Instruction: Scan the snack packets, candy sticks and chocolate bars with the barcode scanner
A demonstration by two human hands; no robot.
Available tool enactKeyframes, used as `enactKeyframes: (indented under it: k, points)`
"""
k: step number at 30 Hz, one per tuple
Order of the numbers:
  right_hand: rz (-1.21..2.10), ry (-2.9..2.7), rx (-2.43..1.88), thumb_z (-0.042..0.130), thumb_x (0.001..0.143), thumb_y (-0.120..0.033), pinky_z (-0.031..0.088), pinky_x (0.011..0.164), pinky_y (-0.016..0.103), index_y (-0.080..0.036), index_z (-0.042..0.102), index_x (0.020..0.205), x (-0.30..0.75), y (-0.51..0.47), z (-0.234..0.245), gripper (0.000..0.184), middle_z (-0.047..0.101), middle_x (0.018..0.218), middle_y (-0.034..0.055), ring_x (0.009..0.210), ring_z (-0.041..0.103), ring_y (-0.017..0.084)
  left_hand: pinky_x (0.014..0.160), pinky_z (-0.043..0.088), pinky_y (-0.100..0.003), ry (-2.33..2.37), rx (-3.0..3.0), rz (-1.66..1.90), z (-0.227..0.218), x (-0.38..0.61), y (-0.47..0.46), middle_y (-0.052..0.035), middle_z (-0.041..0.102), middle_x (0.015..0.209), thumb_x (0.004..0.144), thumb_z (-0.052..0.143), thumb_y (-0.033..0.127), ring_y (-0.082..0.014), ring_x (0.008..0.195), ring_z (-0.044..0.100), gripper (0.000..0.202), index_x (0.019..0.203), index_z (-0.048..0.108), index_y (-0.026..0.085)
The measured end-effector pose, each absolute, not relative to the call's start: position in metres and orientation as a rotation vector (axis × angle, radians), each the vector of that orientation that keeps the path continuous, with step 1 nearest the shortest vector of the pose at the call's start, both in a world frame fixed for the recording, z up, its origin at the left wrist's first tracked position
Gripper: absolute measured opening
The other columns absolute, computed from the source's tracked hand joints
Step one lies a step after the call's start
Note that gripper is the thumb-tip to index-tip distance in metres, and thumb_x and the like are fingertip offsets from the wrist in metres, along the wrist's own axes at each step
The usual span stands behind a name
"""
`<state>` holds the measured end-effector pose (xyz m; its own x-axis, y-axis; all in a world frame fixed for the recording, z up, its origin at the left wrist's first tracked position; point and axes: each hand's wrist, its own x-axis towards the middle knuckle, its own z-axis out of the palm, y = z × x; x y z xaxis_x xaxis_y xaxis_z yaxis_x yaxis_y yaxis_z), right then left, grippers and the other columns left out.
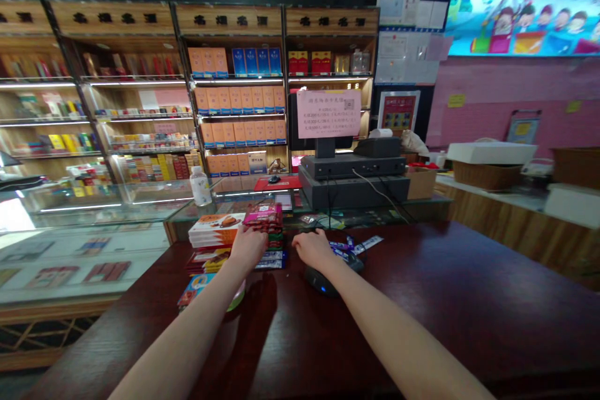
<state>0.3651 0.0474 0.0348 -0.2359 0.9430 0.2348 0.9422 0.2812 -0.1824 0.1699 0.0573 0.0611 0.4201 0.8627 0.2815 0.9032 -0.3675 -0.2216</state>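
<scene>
My left hand [248,247] lies on top of a stack of boxed chocolate and snack packets [215,231], fingers curled over its far edge; I cannot tell whether they pinch anything. My right hand [315,249] is cupped, not spread, over a dark handheld device [322,281] with a blue light, just beside a few loose candy bars [359,245]. All of this sits on the dark red worktop [445,306], the packets apparently gathered close so they stay within my reach. Beyond, a till [351,165] stands within easy view, a pink notice [328,114] raised on its display, and shelves of boxed cartons [239,100] line the far wall.
</scene>
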Motion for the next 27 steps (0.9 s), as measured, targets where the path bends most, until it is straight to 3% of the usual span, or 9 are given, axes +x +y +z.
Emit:
enactKeyframes:
  k: [11,16,27]
  points:
    - [-0.027,-2.104,-1.716,0.043,0.096,-0.02,0.024,0.108,0.04,-0.027,0.075,0.104,0.417,0.043,0.019,0.033,0.078,0.106,0.003,0.106,0.066,0.021,0.105,0.035,-0.046,-1.476,-2.379,-0.429,0.025,0.198,0.052,-0.0054,0.074,0.105,0.087,0.058,0.02,-0.026,0.107,0.065,0.021,0.105,0.068,0.024]
    - [-0.007,-2.022,-1.673,0.045,0.097,-0.021,0.027,0.109,0.042,-0.027,0.074,0.103,0.443,0.046,0.006,0.03,0.078,0.105,0.0015,0.103,0.067,0.021,0.109,0.033,-0.045,-1.488,-2.371,-0.578,0.011,0.208,0.052,-0.003,0.071,0.116,0.09,0.053,0.016,-0.0229,0.111,0.062,0.03,0.115,0.064,0.028]
    - [-0.029,-1.834,-1.618,0.046,0.095,-0.023,0.03,0.11,0.047,-0.026,0.072,0.103,0.493,0.058,-0.023,0.027,0.077,0.106,0.0024,0.102,0.068,0.022,0.112,0.031,-0.048,-1.478,-2.369,-0.99,-0.019,0.217,0.056,-0.001,0.069,0.12,0.093,0.045,0.012,-0.0205,0.112,0.06,0.034,0.118,0.061,0.028]
